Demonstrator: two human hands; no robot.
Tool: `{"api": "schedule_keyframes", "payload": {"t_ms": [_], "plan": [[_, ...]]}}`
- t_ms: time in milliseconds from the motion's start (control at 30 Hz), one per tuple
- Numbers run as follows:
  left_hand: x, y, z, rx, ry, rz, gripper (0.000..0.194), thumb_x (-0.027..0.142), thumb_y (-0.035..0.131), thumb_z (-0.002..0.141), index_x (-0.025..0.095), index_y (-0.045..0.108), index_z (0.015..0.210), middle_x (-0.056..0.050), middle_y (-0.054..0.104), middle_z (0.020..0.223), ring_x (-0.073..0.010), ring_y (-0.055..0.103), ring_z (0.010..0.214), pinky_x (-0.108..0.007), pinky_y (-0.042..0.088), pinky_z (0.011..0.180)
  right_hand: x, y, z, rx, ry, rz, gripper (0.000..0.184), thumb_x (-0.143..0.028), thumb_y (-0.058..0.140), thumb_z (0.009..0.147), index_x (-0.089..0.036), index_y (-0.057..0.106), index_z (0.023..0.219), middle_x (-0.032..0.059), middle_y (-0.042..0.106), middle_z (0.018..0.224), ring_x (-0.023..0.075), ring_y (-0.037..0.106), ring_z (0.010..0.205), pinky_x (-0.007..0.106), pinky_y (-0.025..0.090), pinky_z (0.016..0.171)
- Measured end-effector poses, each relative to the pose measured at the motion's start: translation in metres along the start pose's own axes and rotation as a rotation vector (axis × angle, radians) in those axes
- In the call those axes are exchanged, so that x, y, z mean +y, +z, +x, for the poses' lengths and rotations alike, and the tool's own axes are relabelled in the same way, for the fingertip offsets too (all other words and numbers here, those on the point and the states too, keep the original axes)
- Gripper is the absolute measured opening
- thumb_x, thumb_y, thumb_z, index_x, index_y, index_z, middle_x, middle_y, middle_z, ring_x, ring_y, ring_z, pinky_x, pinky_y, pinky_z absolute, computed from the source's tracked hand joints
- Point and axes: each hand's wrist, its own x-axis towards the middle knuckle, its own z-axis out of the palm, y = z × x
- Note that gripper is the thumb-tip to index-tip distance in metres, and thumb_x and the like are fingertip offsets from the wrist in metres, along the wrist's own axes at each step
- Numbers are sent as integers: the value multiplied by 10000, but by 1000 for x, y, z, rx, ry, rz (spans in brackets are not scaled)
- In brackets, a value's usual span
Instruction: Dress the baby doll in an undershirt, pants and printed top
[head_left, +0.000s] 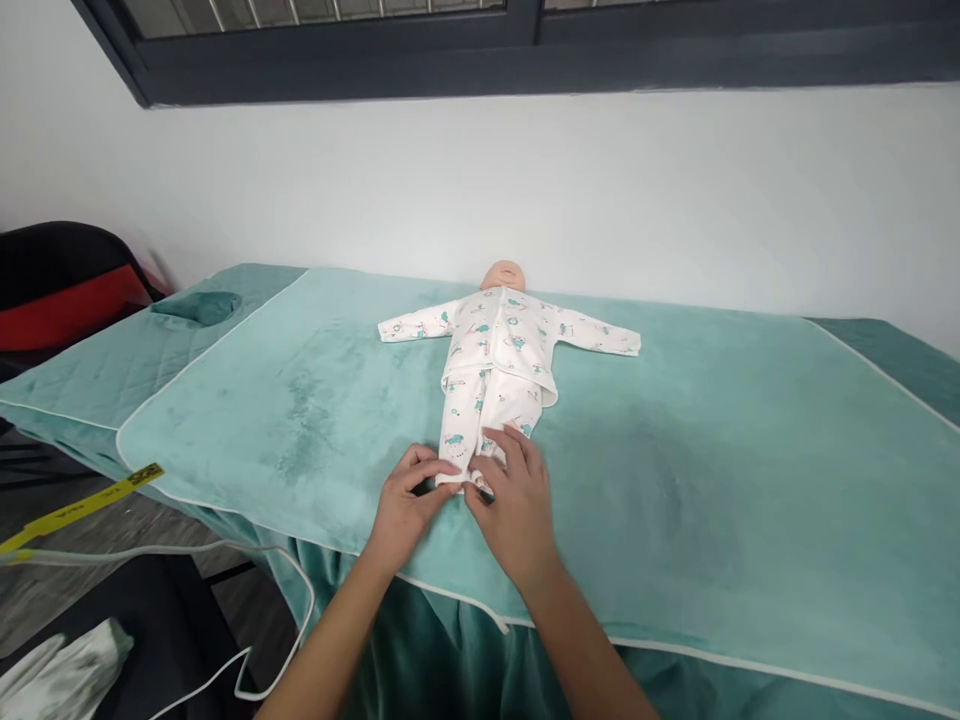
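A baby doll (504, 275) lies on its back on the green bed cover (675, 450), its head toward the wall. It wears a white printed baby shirt (495, 330), with both sleeves spread out sideways, and matching baby pants (460, 415). My left hand (401, 510) pinches the cuff of the pant leg on the left between thumb and fingers. Close beside it, my right hand (519, 505) has its thumb and fingers closed on the cuff area too, covering much of the other pant leg. The doll's feet and hands do not show.
A green pillow-like pad with a hole (199, 308) lies at the bed's left end. Left of it stands a black and red chair (71, 300). A white cable (300, 570) with a yellow tag (94, 503) hangs near a dark seat holding crumpled cloth (67, 670). Behind is a wall (337, 190).
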Motion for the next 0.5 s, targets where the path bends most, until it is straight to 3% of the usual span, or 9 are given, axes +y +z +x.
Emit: {"api": "schedule_keyframes", "payload": {"t_ms": [167,333,500], "plan": [[-2,-1,0,-28,-12,-11,91,283,722,780,258,771,853,-15,540,832,-137,531,771,-261,419,716,1,-3,0,23,24,131,139,-98,580,794,-221,636,828,45,586,1233,292,389,1317,495,404,1039],[-4,-1,-1,5,12,-31,181,206,705,768,272,767,925,-10,543,839,-133,527,762,-259,417,718,6,-17,-3,-77,-20,303,128,-110,604,797,-224,658,819,24,548,1300,275,375,1327,494,387,1063],[-5,-2,-1,2,6,-50,165,204,694,766,273,773,893,-5,529,810,-125,513,722,-255,406,680,6,-21,-3,-136,-47,328,140,-105,608,810,-229,670,793,12,543,1312,273,373,1323,489,399,1047]]}}
